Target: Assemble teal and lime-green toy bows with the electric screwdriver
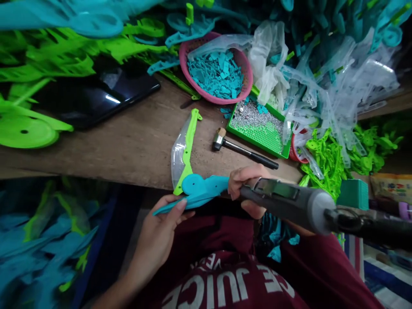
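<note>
Brown tabletop (144,137) backs a round-lobed, bright blue piece (207,189).

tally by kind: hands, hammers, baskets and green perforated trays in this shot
Hands: 2 (left hand on a blue piece; right hand)
Hammers: 1 (black-handled hammer)
Baskets: 2 (pink basket, red basket)
Trays: 1 (green tray)
Total: 6

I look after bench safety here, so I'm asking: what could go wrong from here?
The tool in the right hand sits close to the blue part; a slip might hurt the left hand holding it. The green piece reaches the edge of the table, so a nudge could drop it. The open tray of metal bits might spill if bumped.
</note>
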A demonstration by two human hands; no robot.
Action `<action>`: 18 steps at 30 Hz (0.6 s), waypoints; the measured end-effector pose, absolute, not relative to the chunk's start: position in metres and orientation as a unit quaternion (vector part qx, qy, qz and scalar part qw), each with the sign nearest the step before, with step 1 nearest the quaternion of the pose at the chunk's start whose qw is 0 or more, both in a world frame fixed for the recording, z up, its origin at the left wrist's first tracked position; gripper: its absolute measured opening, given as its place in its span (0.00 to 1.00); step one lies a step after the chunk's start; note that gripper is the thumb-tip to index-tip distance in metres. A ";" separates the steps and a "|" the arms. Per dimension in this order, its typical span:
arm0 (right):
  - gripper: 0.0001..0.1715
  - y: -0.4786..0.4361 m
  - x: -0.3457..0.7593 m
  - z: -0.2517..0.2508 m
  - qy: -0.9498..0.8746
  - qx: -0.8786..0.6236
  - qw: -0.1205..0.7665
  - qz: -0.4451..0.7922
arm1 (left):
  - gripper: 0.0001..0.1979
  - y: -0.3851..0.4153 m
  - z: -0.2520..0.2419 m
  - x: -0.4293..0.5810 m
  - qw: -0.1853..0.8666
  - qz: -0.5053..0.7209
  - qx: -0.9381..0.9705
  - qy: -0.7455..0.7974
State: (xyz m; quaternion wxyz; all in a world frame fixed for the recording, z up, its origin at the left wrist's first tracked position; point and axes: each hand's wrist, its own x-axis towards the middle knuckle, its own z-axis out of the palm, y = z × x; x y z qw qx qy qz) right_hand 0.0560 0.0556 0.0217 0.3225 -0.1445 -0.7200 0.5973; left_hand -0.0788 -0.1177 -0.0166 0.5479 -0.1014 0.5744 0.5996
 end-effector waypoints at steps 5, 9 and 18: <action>0.15 0.066 0.043 0.035 -0.732 0.060 0.269 0.623 | 0.22 -0.121 -0.014 -0.072 0.534 0.620 -0.082 0.569; 0.25 0.073 0.052 0.057 -0.719 -0.014 0.262 0.644 | 0.20 -0.129 -0.016 -0.064 0.546 0.629 -0.099 0.545; 0.26 0.090 0.064 0.068 -0.697 -0.337 0.451 0.443 | 0.23 -0.123 -0.010 -0.060 0.637 0.610 -0.116 0.457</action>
